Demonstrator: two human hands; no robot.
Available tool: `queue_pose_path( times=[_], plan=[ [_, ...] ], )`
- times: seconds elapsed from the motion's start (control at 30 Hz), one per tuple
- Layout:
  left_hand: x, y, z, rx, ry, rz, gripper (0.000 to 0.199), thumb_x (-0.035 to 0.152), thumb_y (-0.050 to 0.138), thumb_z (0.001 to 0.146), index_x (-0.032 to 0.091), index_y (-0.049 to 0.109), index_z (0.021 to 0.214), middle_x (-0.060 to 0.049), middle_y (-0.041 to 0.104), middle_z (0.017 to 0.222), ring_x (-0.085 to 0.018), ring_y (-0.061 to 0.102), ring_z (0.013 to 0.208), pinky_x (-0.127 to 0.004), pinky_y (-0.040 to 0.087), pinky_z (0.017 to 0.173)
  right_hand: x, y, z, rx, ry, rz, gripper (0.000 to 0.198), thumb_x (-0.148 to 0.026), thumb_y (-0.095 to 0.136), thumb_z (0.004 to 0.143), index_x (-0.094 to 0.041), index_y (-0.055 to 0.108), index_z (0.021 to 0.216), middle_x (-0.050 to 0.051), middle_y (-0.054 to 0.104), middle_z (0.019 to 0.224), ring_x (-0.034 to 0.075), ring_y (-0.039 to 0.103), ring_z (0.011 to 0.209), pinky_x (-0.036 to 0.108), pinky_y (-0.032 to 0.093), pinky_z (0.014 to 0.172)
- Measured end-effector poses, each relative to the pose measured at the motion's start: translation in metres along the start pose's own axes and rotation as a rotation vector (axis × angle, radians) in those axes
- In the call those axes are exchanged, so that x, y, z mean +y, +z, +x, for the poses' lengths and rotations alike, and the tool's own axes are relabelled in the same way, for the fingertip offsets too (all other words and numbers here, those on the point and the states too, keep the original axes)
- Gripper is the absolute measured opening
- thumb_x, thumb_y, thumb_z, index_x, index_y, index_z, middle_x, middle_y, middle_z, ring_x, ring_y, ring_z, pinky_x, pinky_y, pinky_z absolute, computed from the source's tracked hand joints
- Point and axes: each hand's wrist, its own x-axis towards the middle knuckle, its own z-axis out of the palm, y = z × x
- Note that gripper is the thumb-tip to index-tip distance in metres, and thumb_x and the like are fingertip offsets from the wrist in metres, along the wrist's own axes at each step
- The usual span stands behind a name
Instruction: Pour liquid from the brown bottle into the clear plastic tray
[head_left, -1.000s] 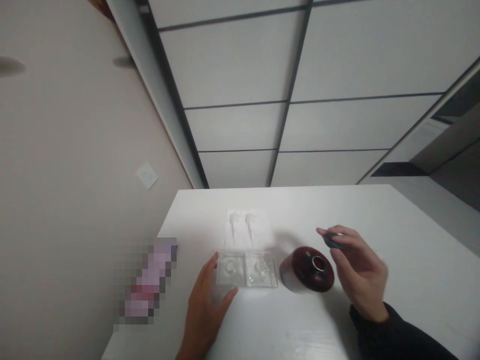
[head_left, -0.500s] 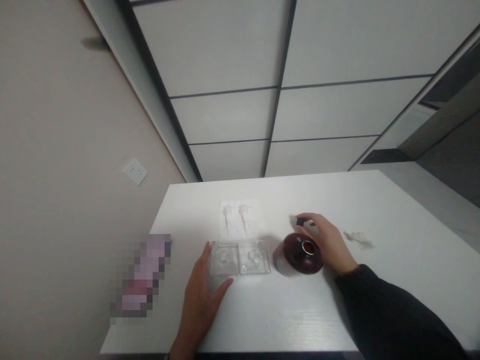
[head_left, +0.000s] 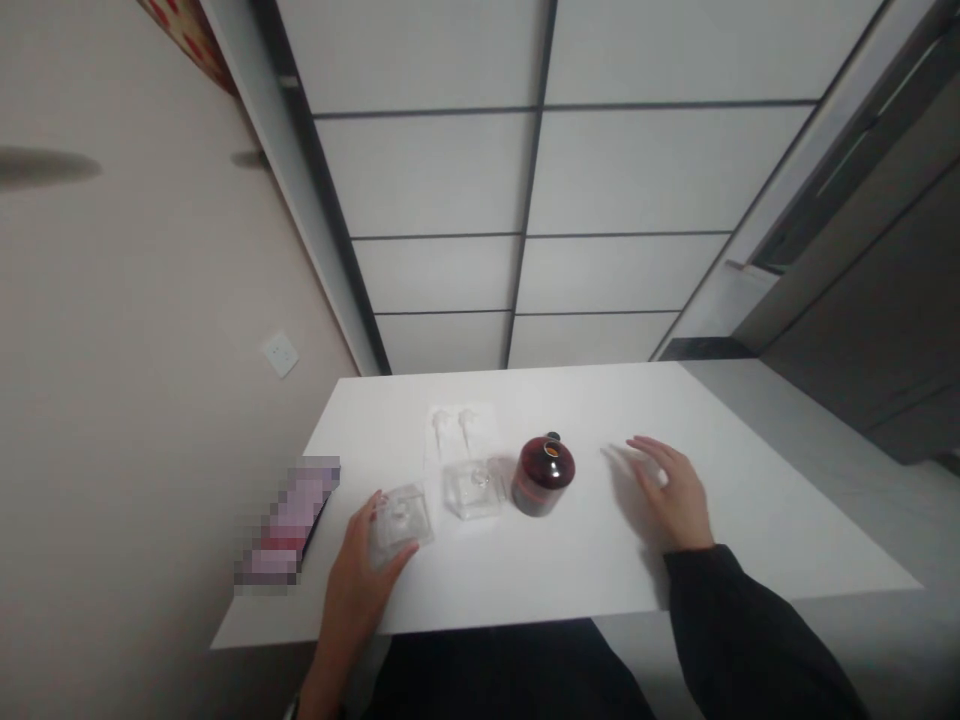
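My left hand [head_left: 358,575] grips a clear square bottle [head_left: 403,520] by its sides, thumb at the near edge and fingers at the far left. A second clear square bottle [head_left: 475,488] stands apart to its right. Beside that is a round dark-red bottle [head_left: 534,492] with an uncapped mouth. A small black cap [head_left: 553,436] lies just behind it, partly hidden. Further right, my right hand [head_left: 675,500] is open, thumb and fingers apart, over a crumpled whitish scrap [head_left: 663,478] that the hand mostly covers.
Two clear-white pump heads [head_left: 454,428] lie on a white sheet [head_left: 489,428] behind the bottles. A pixelated pinkish item [head_left: 289,520] lies at the left of the white table [head_left: 465,590]. A wall with a socket [head_left: 280,354] is on the left, panelled doors behind.
My left hand has drawn one clear square bottle left, away from the other. My right hand has let go of the black cap and moved right, to the scrap. The view has shifted.
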Motion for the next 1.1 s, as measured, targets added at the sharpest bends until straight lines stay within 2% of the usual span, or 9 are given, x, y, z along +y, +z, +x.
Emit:
queue_pose_path(
  times=[0.1,0.17,0.33,0.53,0.6,0.7,0.8,0.97,1.1],
  plan=[
    [0.007,0.001,0.0,-0.034,-0.008,0.008,0.074,0.051,0.069,0.083,0.027,0.047,0.15,-0.011,0.061,0.151,-0.038,0.059,0.141,-0.057,0.05,0.117,0.023,-0.018,-0.006,-0.026,-0.025,-0.027,0.046,-0.049,0.054,0.095,-0.023,0.074,0.127,0.016,0.07,0.137,0.035,0.065,0.126,0.061,0.051,0.11],
    [0.015,0.003,0.001,-0.066,0.003,0.006,0.073,0.05,0.068,0.085,0.026,0.046,0.151,-0.012,0.061,0.152,-0.037,0.057,0.143,-0.056,0.049,0.118,0.031,-0.019,-0.002,-0.08,-0.055,-0.007,0.045,-0.051,0.053,0.094,-0.025,0.077,0.123,0.014,0.075,0.129,0.033,0.071,0.116,0.055,0.057,0.103],
    [0.024,0.001,-0.001,-0.096,0.032,0.002,0.072,0.046,0.067,0.088,0.023,0.045,0.152,-0.015,0.059,0.153,-0.036,0.055,0.146,-0.056,0.045,0.121,0.02,-0.016,0.002,-0.061,-0.049,0.015,0.047,-0.057,0.049,0.099,-0.024,0.082,0.105,0.012,0.08,0.104,0.03,0.075,0.091,0.049,0.064,0.083],
    [0.021,0.0,-0.004,-0.077,0.064,0.017,0.07,0.044,0.069,0.088,0.024,0.047,0.151,-0.014,0.06,0.152,-0.034,0.057,0.145,-0.054,0.046,0.121,-0.033,-0.011,-0.054,-0.058,-0.071,0.049,0.037,-0.05,0.057,0.102,-0.023,0.077,0.119,0.01,0.078,0.115,0.025,0.077,0.088,0.042,0.068,0.078],
    [0.02,0.001,-0.003,-0.073,0.07,0.034,0.07,0.043,0.07,0.088,0.023,0.047,0.151,-0.014,0.061,0.151,-0.035,0.057,0.144,-0.054,0.046,0.121,-0.051,-0.005,-0.076,-0.075,-0.094,0.045,0.032,-0.045,0.058,0.102,-0.025,0.078,0.118,0.01,0.078,0.119,0.029,0.077,0.102,0.049,0.067,0.091],
    [0.018,0.002,0.0,-0.069,0.095,0.053,0.07,0.042,0.07,0.087,0.023,0.048,0.15,-0.015,0.062,0.151,-0.036,0.058,0.143,-0.056,0.046,0.121,-0.08,0.004,-0.1,-0.105,-0.145,0.054,0.033,-0.033,0.056,0.103,-0.027,0.074,0.13,0.01,0.076,0.129,0.03,0.074,0.116,0.053,0.063,0.102],
    [0.016,0.003,0.001,-0.074,0.111,0.056,0.072,0.044,0.071,0.087,0.024,0.047,0.151,-0.015,0.062,0.151,-0.036,0.058,0.143,-0.057,0.045,0.121,-0.115,0.012,-0.113,-0.206,-0.268,0.092,0.045,-0.022,0.054,0.103,-0.031,0.064,0.146,0.008,0.073,0.138,0.029,0.071,0.124,0.053,0.063,0.104],
    [0.017,0.002,0.0,-0.079,0.104,0.048,0.072,0.046,0.07,0.087,0.025,0.047,0.152,-0.015,0.062,0.151,-0.036,0.058,0.143,-0.056,0.046,0.121,-0.172,0.029,-0.12,-0.499,-0.504,0.249,0.072,-0.01,0.049,0.099,-0.035,0.038,0.165,0.005,0.063,0.151,0.027,0.065,0.135,0.047,0.061,0.109],
    [0.018,0.002,0.001,-0.083,0.093,0.057,0.073,0.046,0.071,0.086,0.024,0.047,0.152,-0.016,0.062,0.151,-0.037,0.058,0.142,-0.056,0.045,0.121,-0.187,0.035,-0.115,-0.577,-0.606,0.318,0.077,-0.015,0.054,0.099,-0.043,0.03,0.167,-0.002,0.063,0.151,0.023,0.064,0.135,0.039,0.06,0.11]
  ],
)
